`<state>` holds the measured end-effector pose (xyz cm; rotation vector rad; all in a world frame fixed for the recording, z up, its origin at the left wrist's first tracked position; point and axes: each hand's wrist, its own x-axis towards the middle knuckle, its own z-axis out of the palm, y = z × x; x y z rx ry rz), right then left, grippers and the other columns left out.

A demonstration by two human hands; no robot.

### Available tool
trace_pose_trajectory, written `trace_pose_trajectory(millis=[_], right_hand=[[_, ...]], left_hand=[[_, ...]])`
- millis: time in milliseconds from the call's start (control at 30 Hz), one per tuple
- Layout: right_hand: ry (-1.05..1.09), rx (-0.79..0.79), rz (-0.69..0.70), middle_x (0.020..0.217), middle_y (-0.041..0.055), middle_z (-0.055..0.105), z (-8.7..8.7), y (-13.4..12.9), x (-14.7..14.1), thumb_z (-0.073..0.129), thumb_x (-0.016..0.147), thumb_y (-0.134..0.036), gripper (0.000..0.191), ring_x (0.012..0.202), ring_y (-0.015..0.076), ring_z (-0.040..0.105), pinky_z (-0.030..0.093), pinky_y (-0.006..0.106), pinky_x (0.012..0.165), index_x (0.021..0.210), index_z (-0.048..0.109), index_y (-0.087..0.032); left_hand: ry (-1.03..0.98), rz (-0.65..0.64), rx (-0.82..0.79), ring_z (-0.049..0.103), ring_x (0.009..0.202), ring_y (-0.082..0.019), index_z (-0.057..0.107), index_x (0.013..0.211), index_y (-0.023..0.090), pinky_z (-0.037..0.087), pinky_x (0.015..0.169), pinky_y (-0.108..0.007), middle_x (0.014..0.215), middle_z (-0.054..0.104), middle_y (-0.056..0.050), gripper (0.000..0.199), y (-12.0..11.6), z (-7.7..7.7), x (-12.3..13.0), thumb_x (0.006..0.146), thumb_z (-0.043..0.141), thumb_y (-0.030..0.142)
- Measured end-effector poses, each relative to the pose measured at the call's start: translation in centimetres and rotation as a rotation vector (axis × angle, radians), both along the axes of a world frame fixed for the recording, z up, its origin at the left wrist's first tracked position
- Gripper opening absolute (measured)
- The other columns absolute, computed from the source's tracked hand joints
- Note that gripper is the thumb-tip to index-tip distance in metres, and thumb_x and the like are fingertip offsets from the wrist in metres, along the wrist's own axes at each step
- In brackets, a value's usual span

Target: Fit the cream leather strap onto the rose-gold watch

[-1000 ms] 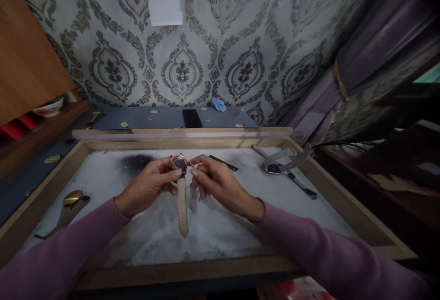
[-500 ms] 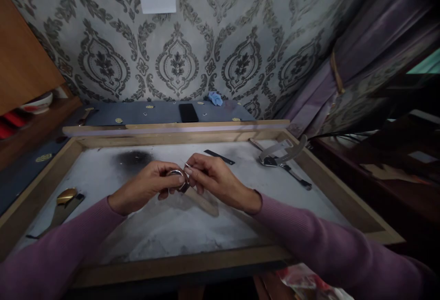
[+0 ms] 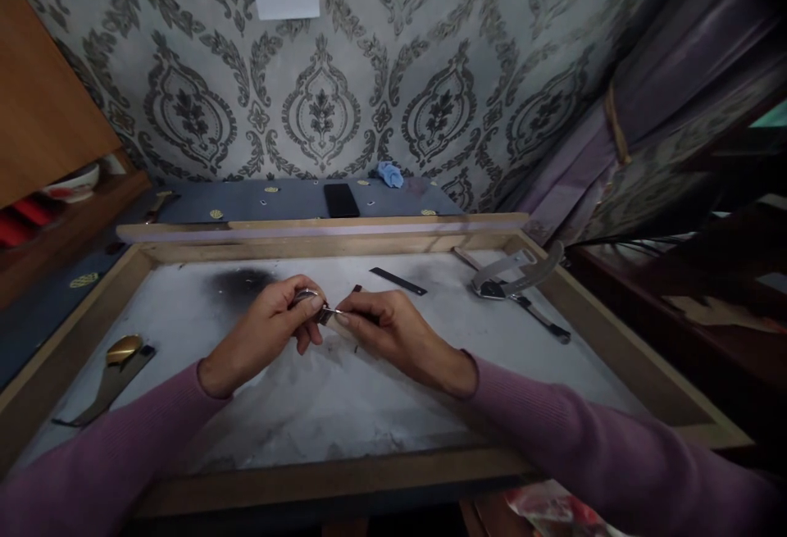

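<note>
My left hand (image 3: 270, 325) is closed around a round, silver-coloured watch (image 3: 306, 296), with the thumb on its near side. My right hand (image 3: 397, 325) pinches a thin shiny metal pin (image 3: 334, 311) between thumb and forefinger, its tip against the edge of the watch. A pale watch strap (image 3: 332, 322) shows under the right fingertips, partly hidden by them. Whether the strap is joined to the watch I cannot tell. Both hands are over the white floor of a shallow wooden-framed tray (image 3: 344, 465).
A gold-coloured watch (image 3: 125, 348) with a dark strap lies at the left. A black strip (image 3: 398, 280) lies behind the right hand. Several grey and dark straps surround another watch (image 3: 490, 288) at the right. Beyond the frame are a phone (image 3: 340, 200) and a blue crumpled piece (image 3: 389, 175).
The right hand has drawn slightly right, and the metal pin now shows between the two hands. The pale strap has swung up beneath the right hand. The view has shifted slightly.
</note>
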<state>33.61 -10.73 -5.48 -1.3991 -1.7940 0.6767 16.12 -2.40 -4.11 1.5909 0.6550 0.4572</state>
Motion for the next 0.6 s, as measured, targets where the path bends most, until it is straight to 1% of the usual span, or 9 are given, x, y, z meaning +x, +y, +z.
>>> trace_pose_trajectory(millis=[133, 333, 467, 600], right_hand=[[-0.074, 0.054, 0.004, 0.065, 0.0007, 0.060, -0.07, 0.04, -0.04, 0.049, 0.091, -0.022, 0.023, 0.059, 0.0106, 0.051, 0.036, 0.022, 0.058, 0.082, 0.068, -0.014], [-0.151, 0.055, -0.003, 0.069, 0.0031, 0.063, 0.17, -0.25, -0.18, 0.048, 0.092, -0.019, 0.023, 0.062, 0.0120, 0.054, 0.037, 0.022, 0.060, 0.082, 0.068, -0.014], [-0.185, 0.061, -0.010, 0.066, 0.0029, 0.061, 0.11, -0.34, -0.22, 0.048, 0.093, -0.022, 0.025, 0.060, 0.0120, 0.053, 0.036, 0.023, 0.059, 0.079, 0.066, -0.014], [-0.180, 0.060, -0.011, 0.067, 0.0026, 0.061, -0.06, -0.32, -0.23, 0.046, 0.093, -0.021, 0.024, 0.060, 0.0114, 0.054, 0.036, 0.022, 0.059, 0.081, 0.066, -0.014]], left_hand=[[-0.032, 0.048, -0.035, 0.054, 0.046, -0.010, 0.055, 0.081, 0.015, 0.044, 0.045, -0.020, 0.055, 0.062, 0.000, 0.025, -0.18, -0.56, 0.19, 0.084, 0.059, 0.040], [-0.100, 0.109, -0.130, 0.059, 0.050, -0.011, 0.056, 0.080, 0.015, 0.045, 0.045, -0.020, 0.056, 0.061, 0.001, 0.024, -0.52, -0.71, 0.49, 0.081, 0.063, 0.038], [-0.097, 0.122, -0.141, 0.057, 0.047, -0.010, 0.055, 0.080, 0.015, 0.045, 0.044, -0.019, 0.056, 0.062, 0.000, 0.022, -0.80, -0.59, 0.70, 0.081, 0.063, 0.036], [-0.112, 0.146, -0.134, 0.059, 0.050, -0.010, 0.055, 0.080, 0.015, 0.045, 0.045, -0.018, 0.057, 0.061, 0.001, 0.019, -0.90, -0.56, 0.78, 0.082, 0.061, 0.033]])
